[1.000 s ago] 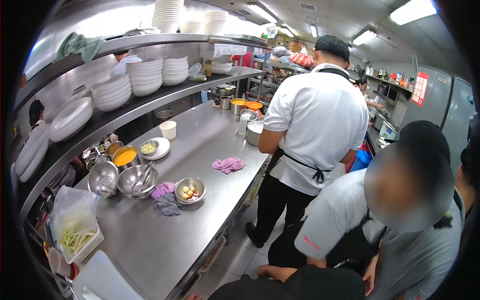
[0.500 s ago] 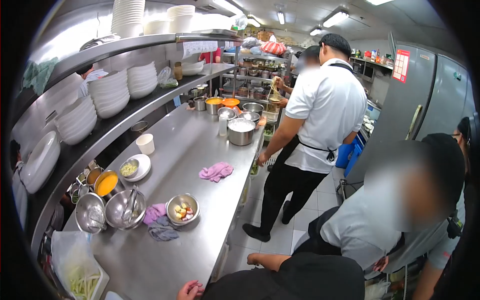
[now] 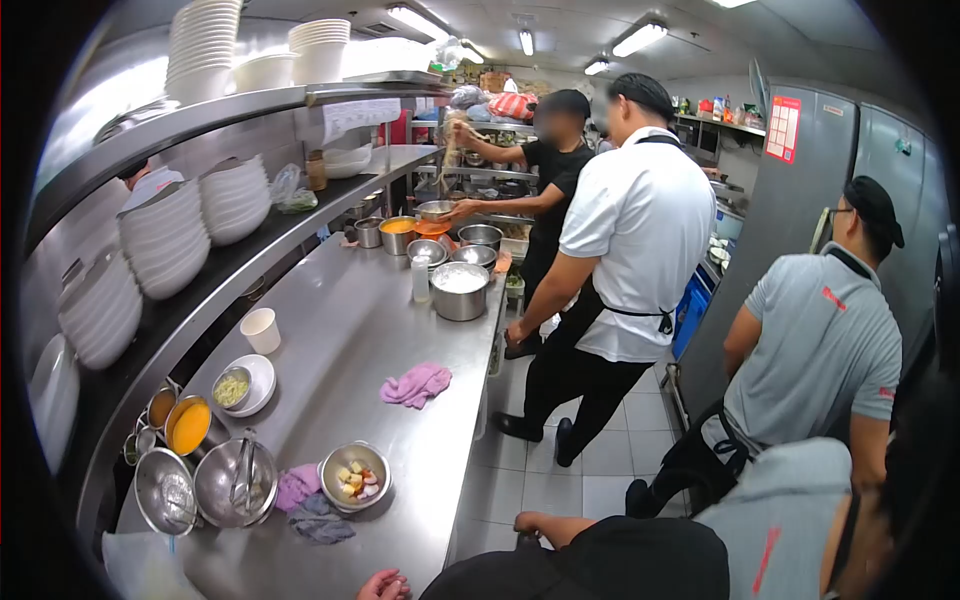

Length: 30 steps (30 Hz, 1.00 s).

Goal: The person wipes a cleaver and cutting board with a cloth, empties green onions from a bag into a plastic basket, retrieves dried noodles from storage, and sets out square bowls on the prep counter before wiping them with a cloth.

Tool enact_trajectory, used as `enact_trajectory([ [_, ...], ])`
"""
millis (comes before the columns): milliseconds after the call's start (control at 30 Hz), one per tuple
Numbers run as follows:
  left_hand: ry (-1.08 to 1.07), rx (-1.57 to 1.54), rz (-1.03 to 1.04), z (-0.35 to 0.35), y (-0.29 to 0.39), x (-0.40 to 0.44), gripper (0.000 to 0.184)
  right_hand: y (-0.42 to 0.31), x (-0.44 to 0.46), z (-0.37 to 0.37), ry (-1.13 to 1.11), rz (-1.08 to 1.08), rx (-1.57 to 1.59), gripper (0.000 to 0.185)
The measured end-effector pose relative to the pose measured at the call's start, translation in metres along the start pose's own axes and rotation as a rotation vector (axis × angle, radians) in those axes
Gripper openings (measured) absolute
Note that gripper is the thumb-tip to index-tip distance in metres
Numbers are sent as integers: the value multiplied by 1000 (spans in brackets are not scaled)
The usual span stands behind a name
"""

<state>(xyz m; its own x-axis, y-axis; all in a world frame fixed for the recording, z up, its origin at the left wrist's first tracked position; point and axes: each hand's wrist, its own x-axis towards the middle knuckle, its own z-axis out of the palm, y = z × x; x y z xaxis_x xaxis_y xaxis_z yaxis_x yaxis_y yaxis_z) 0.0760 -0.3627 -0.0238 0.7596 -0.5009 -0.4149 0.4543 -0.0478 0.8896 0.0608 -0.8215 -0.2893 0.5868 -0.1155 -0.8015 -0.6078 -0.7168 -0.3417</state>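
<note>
My left hand [image 3: 385, 585] shows at the bottom edge, beside the steel counter's front edge. Its fingers are loosely bent and slightly apart, with nothing visible in them. My right hand [image 3: 530, 524] is lower right of the counter, over the aisle, its fingers curled; whatever it may hold is hidden. Nearest my left hand on the counter [image 3: 330, 400] is a steel bowl [image 3: 356, 477] of cut yellow and reddish pieces. Left of it lie a purple cloth [image 3: 297, 487] and a grey cloth [image 3: 321, 521]. Farther left, a steel mixing bowl [image 3: 236, 484] contains tongs [image 3: 243, 470].
A pot of orange liquid [image 3: 192, 426] and a white cup [image 3: 261, 330] stand left. A pink cloth [image 3: 415, 385] lies mid-counter. Pots [image 3: 460, 291] stand behind. A person in white [image 3: 635, 230] and a person in grey [image 3: 822, 340] occupy the aisle. Stacked bowls [image 3: 165, 238] line the shelf.
My view has shifted, so the counter items appear lower and left. At the back, a person in black now faces the counter, lifting noodles above a bowl. People at right have moved; one now shows their back.
</note>
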Motion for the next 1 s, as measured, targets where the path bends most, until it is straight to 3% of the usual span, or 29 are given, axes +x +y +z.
enact_trajectory([
  [33, -44, 31, -15, 5, 4, 11, 41, 21, -1, -13, 48, -84, -13, 33],
  [100, -38, 8, -49, 21, 4, 37, 41, 67, 15, -28, 29, 3, 147, 34],
  [200, -3, -63, -123, 55, 6, 85, 42, 149, 66, -39, 20, 328, 377, 37],
  [267, 36, -106, -169, 81, 12, 122, 42, 182, 70, -61, -21, 378, 406, 35],
  [333, -93, 144, -117, 113, 29, 162, 39, 201, 48, -88, -12, 351, 445, 35],
  [600, -262, 320, -154, 219, 74, 261, 41, 284, 60, -165, -11, 326, 717, 25],
  [900, -320, 440, -107, 236, 114, 334, 42, 295, 74, -167, 31, 406, 841, 23],
  [967, -312, 459, -81, 229, 121, 350, 41, 288, 77, -160, -56, 352, 742, 24],
  [1000, -306, 477, -47, 227, 126, 358, 40, 303, 101, -144, -68, 210, 628, 24],
])
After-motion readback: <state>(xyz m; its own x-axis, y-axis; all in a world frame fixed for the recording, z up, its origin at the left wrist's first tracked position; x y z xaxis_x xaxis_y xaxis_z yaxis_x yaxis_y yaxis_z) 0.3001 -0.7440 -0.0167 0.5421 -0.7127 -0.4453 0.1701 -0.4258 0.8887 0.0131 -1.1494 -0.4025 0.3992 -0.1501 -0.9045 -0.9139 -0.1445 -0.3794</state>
